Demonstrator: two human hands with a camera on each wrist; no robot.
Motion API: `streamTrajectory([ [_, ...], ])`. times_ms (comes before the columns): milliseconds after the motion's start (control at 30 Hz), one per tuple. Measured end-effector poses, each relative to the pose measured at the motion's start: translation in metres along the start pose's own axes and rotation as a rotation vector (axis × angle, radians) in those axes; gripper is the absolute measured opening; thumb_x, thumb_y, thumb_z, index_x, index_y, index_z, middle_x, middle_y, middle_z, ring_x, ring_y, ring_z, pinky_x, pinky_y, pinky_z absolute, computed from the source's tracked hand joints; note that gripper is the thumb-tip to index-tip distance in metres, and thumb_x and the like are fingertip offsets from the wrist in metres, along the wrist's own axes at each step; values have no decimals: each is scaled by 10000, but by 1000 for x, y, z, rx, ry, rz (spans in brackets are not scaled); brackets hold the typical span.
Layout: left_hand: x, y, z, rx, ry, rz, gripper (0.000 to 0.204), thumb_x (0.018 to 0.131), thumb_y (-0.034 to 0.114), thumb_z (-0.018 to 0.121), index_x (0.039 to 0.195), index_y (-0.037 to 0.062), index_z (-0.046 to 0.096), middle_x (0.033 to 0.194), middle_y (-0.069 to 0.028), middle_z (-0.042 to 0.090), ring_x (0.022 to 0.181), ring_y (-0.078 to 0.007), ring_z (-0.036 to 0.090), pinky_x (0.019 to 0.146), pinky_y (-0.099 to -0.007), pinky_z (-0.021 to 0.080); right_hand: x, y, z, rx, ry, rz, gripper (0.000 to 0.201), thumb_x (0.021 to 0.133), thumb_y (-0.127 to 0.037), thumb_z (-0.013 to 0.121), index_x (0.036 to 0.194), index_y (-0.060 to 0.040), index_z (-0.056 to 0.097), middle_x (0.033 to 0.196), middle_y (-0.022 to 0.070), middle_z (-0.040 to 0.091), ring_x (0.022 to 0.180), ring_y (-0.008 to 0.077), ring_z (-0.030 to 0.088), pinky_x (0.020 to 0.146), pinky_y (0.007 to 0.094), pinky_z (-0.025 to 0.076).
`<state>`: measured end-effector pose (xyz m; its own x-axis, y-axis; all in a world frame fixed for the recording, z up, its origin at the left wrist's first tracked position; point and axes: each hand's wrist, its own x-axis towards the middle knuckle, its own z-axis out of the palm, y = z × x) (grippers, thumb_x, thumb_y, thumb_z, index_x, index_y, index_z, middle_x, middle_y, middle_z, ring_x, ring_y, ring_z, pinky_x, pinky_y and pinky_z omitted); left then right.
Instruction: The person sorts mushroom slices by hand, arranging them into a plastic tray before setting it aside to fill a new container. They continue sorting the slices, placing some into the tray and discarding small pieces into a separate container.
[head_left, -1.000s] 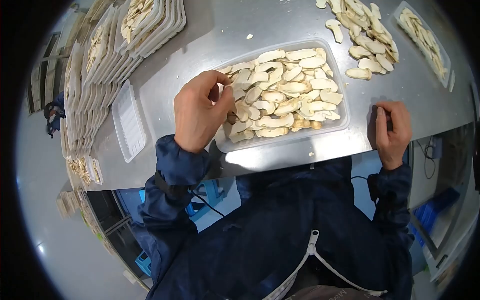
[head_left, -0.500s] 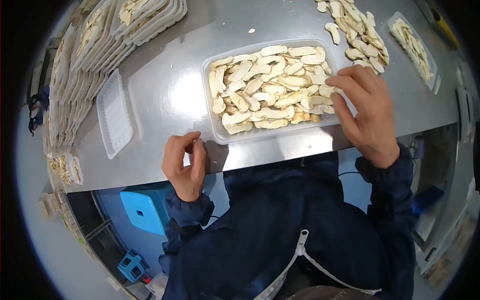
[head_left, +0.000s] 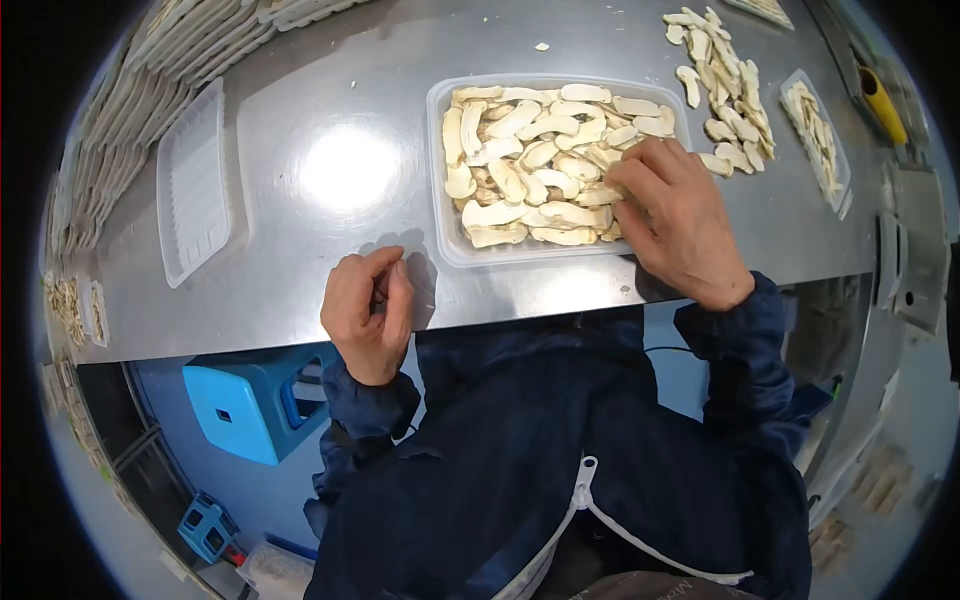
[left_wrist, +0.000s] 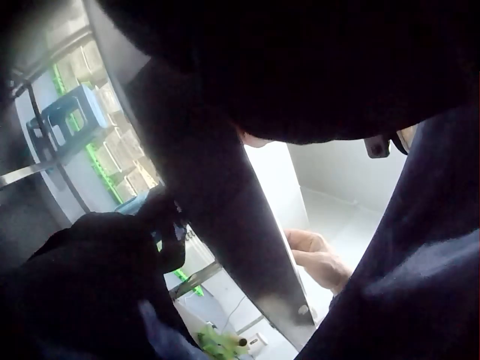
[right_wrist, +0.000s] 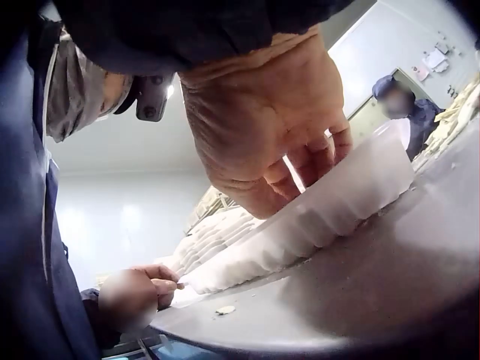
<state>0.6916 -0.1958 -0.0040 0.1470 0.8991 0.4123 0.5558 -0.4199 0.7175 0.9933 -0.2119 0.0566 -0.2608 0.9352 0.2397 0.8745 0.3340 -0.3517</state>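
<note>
A clear plastic tray (head_left: 455, 249) full of pale mushroom-like slices (head_left: 567, 213) lies at the middle of the metal table. Over the tray's right side, my right hand (head_left: 685, 220) reaches down, thumb and index fingertips apart at the slices. In the right wrist view the right hand (right_wrist: 270, 127) reaches over the tray wall (right_wrist: 352, 191), which hides its fingertips. Left of the tray, my left hand (head_left: 368, 318) rests at the table edge, fingers loosely curled, with no slice visible in it. The left wrist view is mostly dark sleeve; part of a hand (left_wrist: 319, 259) shows.
Loose slices (head_left: 730, 90) are heaped at the right, beside a narrow filled tray (head_left: 815, 140). An unfilled tray (head_left: 195, 185) lies at the left, next to stacked trays (head_left: 115, 120). A blue stool (head_left: 245, 405) stands below the table. Another person (right_wrist: 405, 109) is in the background.
First my left hand left the tray's left side for the table edge, while my right hand came from the table edge to the tray. Since then it has moved farther over the slices.
</note>
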Motion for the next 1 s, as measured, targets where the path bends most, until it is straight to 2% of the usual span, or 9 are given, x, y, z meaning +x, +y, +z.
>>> streamTrajectory([
  [67, 1, 0, 0, 17, 0, 20, 146, 775, -67, 668, 896, 13, 674, 629, -49, 467, 557, -165, 439, 536, -296, 348, 0, 1, 2, -6, -19, 1, 176, 751, -9, 643, 920, -33, 601, 933, 90, 562, 907, 281, 539, 781, 384, 420],
  [167, 0, -4, -3, 61, -39, 69, 90, 863, -47, 620, 942, -34, 661, 711, -40, 538, 584, -91, 456, 539, -221, 348, -1, 2, 4, -40, 18, -28, 158, 754, -22, 652, 904, -37, 606, 918, 82, 565, 890, 271, 539, 775, 379, 416],
  [367, 0, -2, -3, 55, -45, 55, 87, 864, -41, 625, 940, -27, 665, 701, -33, 524, 587, -86, 454, 542, -221, 348, -5, 7, 9, -105, 124, -60, 129, 759, -28, 663, 879, -54, 620, 884, 65, 578, 850, 261, 550, 747, 373, 411],
  [467, -1, -1, -3, 32, -41, 37, 88, 863, -42, 627, 940, -26, 666, 697, -28, 520, 588, -82, 452, 543, -221, 350, -5, 9, 10, -112, 238, -79, 135, 761, -23, 664, 885, -55, 621, 855, 64, 582, 822, 266, 560, 738, 375, 411],
  [567, -1, -2, -1, 18, -39, 32, 90, 864, -43, 626, 942, -27, 667, 696, -24, 516, 591, -80, 453, 544, -220, 353, -5, 2, -1, -150, 278, 1, 128, 771, -17, 661, 888, -53, 621, 828, 71, 589, 794, 270, 568, 731, 377, 413],
  [667, 0, -1, 0, 0, -41, 53, 90, 863, -42, 628, 942, -26, 668, 697, -23, 516, 587, -82, 451, 544, -222, 353, 1, -15, -4, 19, 286, 8, 115, 784, -15, 655, 890, -46, 623, 812, 82, 599, 786, 272, 574, 721, 384, 416],
  [767, 3, 3, 2, -7, 2, 17, 129, 769, -49, 670, 877, 21, 674, 615, -51, 484, 552, -177, 464, 551, -306, 367, 17, -35, 8, 157, 239, -110, 97, 798, -6, 640, 889, -38, 627, 812, 94, 609, 788, 278, 585, 723, 390, 424],
  [867, 1, 2, 2, -39, -5, -9, 128, 763, -44, 668, 873, 21, 671, 610, -48, 476, 550, -181, 464, 551, -311, 367, 29, -52, 22, 225, 182, -109, 103, 806, -2, 627, 905, -28, 627, 802, 103, 612, 799, 287, 598, 735, 394, 430],
  [1000, 2, 2, 0, -3, 2, 37, 127, 770, -48, 660, 880, 14, 668, 630, -44, 483, 558, -164, 462, 546, -295, 360, 31, -63, 32, 299, 103, -5, 133, 819, -5, 611, 951, -25, 617, 803, 112, 616, 806, 300, 601, 742, 403, 428],
])
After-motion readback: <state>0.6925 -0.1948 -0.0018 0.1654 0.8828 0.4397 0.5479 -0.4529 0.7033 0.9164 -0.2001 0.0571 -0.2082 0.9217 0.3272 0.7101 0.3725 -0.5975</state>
